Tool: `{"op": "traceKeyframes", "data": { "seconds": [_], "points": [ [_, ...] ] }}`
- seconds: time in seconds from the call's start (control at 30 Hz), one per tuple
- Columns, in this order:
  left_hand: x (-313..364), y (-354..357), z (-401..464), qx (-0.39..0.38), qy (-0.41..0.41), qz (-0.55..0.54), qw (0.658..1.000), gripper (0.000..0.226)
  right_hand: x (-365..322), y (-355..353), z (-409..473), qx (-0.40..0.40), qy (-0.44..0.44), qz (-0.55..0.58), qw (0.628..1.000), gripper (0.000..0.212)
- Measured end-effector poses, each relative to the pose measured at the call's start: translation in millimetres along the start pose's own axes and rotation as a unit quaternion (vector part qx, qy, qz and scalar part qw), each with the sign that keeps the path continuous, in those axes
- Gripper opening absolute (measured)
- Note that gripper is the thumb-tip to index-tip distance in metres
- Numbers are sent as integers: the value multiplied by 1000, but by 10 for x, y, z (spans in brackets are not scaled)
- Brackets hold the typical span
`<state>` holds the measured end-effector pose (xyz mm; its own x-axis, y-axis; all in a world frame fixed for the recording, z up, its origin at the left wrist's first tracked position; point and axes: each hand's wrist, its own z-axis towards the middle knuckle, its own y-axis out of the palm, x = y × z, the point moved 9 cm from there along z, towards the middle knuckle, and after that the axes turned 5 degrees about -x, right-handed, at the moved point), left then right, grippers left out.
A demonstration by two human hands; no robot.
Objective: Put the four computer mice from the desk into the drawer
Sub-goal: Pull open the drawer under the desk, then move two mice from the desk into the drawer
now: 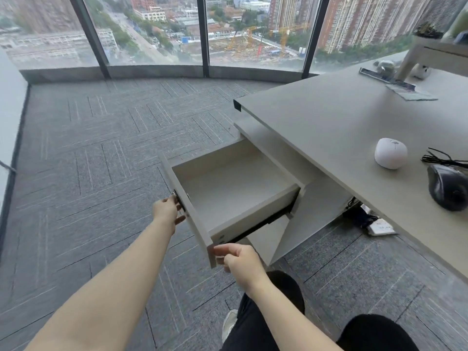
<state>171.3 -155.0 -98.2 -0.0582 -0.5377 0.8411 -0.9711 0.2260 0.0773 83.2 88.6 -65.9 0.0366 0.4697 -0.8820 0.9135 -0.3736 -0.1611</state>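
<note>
Here: drawer (229, 188) open, empty; white mouse (390, 153), black mouse (448, 190) on desk (329, 115).

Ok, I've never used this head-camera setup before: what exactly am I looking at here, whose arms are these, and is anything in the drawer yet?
There is one picture, taken by a wide-angle camera worn on the person's head, looking forward and down. The two bare arms are the wearer's own. The left hand is at the handle on the drawer front; the right hand touches the front's near corner. The drawer is pulled out and looks empty. On the desk lie a white mouse and a black mouse with a cable beside it. Small objects at the far end are too blurred to name. Neither hand holds a mouse.
</note>
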Motion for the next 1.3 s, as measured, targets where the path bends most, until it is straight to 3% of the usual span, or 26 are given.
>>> {"op": "traceKeyframes", "data": {
  "seconds": [0.3, 0.4, 0.47, 0.53, 0.63, 0.73, 0.83, 0.97, 1.03, 1.13, 1.23, 1.3],
  "points": [
    [29, -671, -61, 5, 18, 54, 998, 29, -50, 603, -62, -98, -13, -53, 994, 43],
    [263, -728, -237, 67, 52, 172, 981, 26, -206, 400, -119, -42, -44, -60, 996, 43],
    [613, -591, -498, 95, 138, 234, 958, 34, -442, 35, -227, 36, -82, -40, 995, 37],
    [992, -238, -863, 83, 250, 253, 931, 40, -752, -502, -439, 134, -135, -16, 982, 31],
    [1338, 605, -1404, -8, 369, 251, 895, 32, -1179, -1423, -938, 291, -213, -15, 932, 29],
    [1347, 1619, -1913, -133, 404, 242, 872, 24, -1357, -2326, -1453, 446, -234, -87, 860, 27],
    [1143, 2636, -2372, -248, 405, 268, 838, 26, -1280, -3130, -1768, 558, -172, -197, 788, 31],
    [769, 3775, -2754, -317, 400, 367, 778, 48, -961, -3762, -1642, 523, 1, -309, 795, 60],
    [602, 4184, -2819, -328, 384, 396, 767, 64, -805, -3927, -1510, 485, 65, -326, 809, 74],
    [437, 4598, -2767, -304, 372, 450, 753, 75, -702, -4092, -1390, 471, 82, -326, 815, 78],
    [413, 4789, -2713, -237, 408, 538, 699, 62, -679, -4217, -1379, 478, 75, -331, 810, 69],
    [445, 4791, -2701, -207, 430, 554, 682, 53, -656, -4276, -1381, 475, 61, -313, 820, 68]
  ]
}}
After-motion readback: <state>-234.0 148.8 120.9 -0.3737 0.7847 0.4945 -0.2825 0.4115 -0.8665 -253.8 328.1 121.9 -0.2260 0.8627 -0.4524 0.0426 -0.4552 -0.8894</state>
